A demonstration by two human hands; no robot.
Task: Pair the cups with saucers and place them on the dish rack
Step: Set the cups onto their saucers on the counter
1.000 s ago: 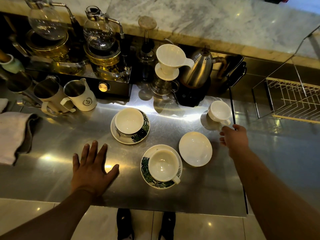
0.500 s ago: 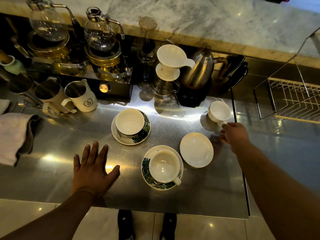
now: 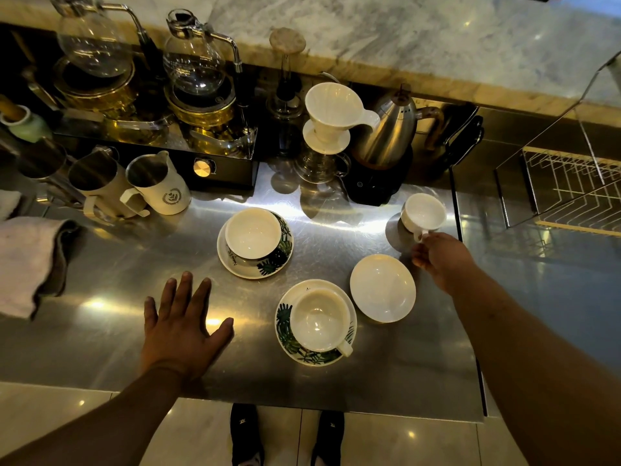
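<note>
A small white cup [image 3: 424, 213] stands on the steel counter at the right, and my right hand [image 3: 440, 258] pinches its handle. Just in front of it lies a plain white saucer [image 3: 382, 288] with nothing on it. Two white cups sit on leaf-patterned saucers: one pair in the middle [image 3: 252, 234] on its saucer [image 3: 268, 267], another nearer me [image 3: 319, 319] on its saucer [image 3: 285, 341]. My left hand [image 3: 183, 326] lies flat on the counter, fingers spread, holding nothing. The wire dish rack [image 3: 571, 186] stands at the far right.
Along the back stand two glass siphon brewers [image 3: 195, 68], a white dripper on a glass server [image 3: 331, 112], a steel kettle [image 3: 389, 132] and milk pitchers [image 3: 158, 186]. A folded cloth [image 3: 23, 264] lies at the left. The counter's front edge runs just above my shoes.
My right hand slid left and forward from beside the small cup and closed its fingers on the handle. The left hand has stayed flat in place.
</note>
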